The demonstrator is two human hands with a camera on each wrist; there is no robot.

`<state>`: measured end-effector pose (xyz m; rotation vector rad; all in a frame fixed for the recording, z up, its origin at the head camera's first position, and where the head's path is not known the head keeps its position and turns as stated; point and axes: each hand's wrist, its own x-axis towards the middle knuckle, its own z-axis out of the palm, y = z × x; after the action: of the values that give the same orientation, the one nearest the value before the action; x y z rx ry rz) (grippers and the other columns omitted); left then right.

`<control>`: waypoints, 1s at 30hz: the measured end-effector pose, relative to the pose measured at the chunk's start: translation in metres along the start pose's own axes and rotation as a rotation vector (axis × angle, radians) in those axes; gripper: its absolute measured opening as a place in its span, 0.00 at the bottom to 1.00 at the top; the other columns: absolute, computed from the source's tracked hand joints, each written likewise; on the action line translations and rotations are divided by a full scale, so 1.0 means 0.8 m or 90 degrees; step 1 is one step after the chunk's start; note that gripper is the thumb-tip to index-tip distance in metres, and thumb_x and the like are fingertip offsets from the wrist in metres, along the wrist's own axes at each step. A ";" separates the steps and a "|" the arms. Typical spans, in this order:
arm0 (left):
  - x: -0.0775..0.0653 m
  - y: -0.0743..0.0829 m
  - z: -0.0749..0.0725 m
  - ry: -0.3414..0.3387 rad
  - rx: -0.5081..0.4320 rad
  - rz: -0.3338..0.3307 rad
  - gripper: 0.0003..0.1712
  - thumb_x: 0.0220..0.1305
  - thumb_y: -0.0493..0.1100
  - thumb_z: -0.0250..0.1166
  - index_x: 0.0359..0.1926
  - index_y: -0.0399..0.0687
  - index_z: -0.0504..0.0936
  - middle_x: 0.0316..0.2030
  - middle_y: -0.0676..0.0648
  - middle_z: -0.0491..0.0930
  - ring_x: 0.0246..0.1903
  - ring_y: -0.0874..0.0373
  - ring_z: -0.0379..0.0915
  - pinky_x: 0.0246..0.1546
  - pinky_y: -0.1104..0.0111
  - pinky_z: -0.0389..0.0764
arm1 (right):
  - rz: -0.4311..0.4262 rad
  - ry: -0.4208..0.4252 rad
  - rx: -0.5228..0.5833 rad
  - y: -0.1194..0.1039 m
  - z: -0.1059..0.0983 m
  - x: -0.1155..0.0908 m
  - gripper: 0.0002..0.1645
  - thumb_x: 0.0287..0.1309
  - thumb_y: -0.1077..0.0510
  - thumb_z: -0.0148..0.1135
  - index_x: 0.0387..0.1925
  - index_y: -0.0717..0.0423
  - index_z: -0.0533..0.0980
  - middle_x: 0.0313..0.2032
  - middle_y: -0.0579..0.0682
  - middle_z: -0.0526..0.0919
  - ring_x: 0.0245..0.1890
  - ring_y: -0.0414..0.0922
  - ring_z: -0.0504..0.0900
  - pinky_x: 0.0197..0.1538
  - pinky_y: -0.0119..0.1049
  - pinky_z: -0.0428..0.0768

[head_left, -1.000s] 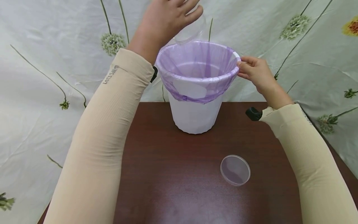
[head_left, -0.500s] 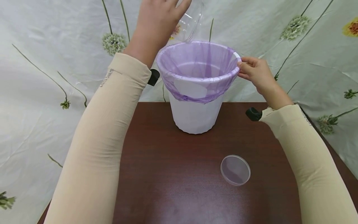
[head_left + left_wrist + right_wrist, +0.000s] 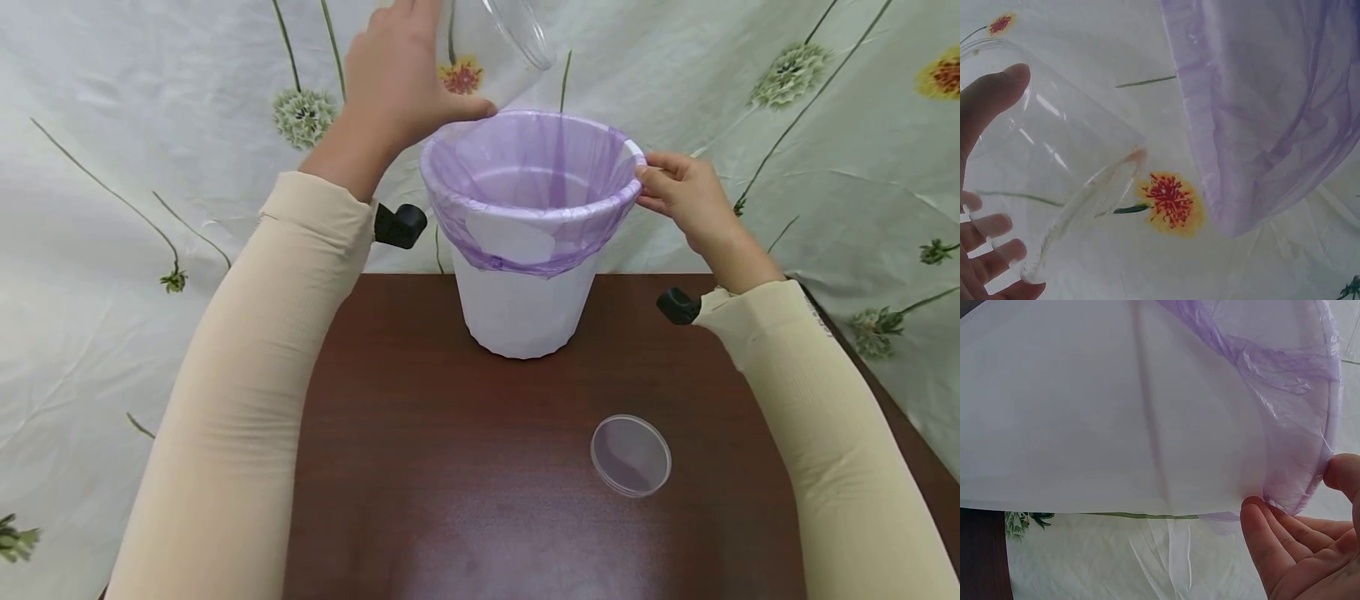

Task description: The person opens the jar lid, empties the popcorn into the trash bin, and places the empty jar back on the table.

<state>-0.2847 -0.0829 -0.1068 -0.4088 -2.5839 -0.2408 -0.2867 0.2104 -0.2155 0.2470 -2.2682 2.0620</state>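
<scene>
A clear plastic jar [image 3: 480, 75] is held tilted by my left hand [image 3: 405, 79], beyond the bin's back left rim. The left wrist view shows my thumb and fingers spread around the jar's side, with a little residue along one end of the jar. The white trash can [image 3: 525, 317] stands upright, its purple bin liner [image 3: 517, 265] folded over the rim. My right hand [image 3: 693, 196] pinches that rim and liner on the right side. In the right wrist view, thumb and fingertips lie on either side of the liner's edge.
A round clear lid [image 3: 632, 457] lies flat on the dark brown table [image 3: 465, 433], in front of the bin and to its right. Behind the table hangs a white cloth [image 3: 675, 67] printed with flowers. A black camera mount [image 3: 401, 225] sticks out from the left wrist.
My left hand has moved left and turned over, swinging the jar from mouth-down over the bin to a more raised tilt. The right hand, bin and lid stay where they were.
</scene>
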 end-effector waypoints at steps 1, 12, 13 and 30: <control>-0.002 -0.002 0.001 0.004 -0.033 -0.008 0.58 0.42 0.69 0.63 0.69 0.62 0.42 0.61 0.50 0.59 0.59 0.51 0.55 0.54 0.53 0.61 | -0.001 0.000 -0.001 0.000 0.000 0.000 0.32 0.58 0.56 0.56 0.60 0.69 0.62 0.51 0.60 0.71 0.40 0.41 0.78 0.41 0.27 0.74; -0.021 -0.017 0.011 -0.012 -0.372 -0.064 0.57 0.43 0.61 0.69 0.69 0.61 0.44 0.66 0.55 0.51 0.62 0.65 0.48 0.57 0.71 0.56 | -0.007 0.005 0.026 0.001 0.001 0.001 0.32 0.57 0.57 0.57 0.59 0.70 0.62 0.46 0.57 0.73 0.37 0.40 0.78 0.40 0.26 0.75; -0.022 -0.018 0.010 -0.014 -0.388 -0.069 0.57 0.43 0.60 0.69 0.69 0.60 0.45 0.65 0.54 0.52 0.62 0.63 0.49 0.57 0.71 0.57 | -0.007 0.005 0.030 0.001 0.001 0.000 0.32 0.57 0.57 0.58 0.59 0.70 0.62 0.45 0.56 0.74 0.37 0.40 0.78 0.40 0.26 0.75; -0.065 0.008 -0.014 -0.025 -0.637 -0.030 0.48 0.47 0.47 0.70 0.66 0.52 0.54 0.59 0.52 0.62 0.54 0.60 0.61 0.51 0.67 0.66 | -0.004 0.009 0.044 0.003 0.000 0.001 0.32 0.56 0.57 0.58 0.59 0.70 0.63 0.47 0.59 0.73 0.35 0.39 0.79 0.38 0.25 0.75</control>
<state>-0.2348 -0.0920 -0.1232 -0.6808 -2.3218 -1.5589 -0.2876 0.2108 -0.2174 0.2417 -2.1877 2.1359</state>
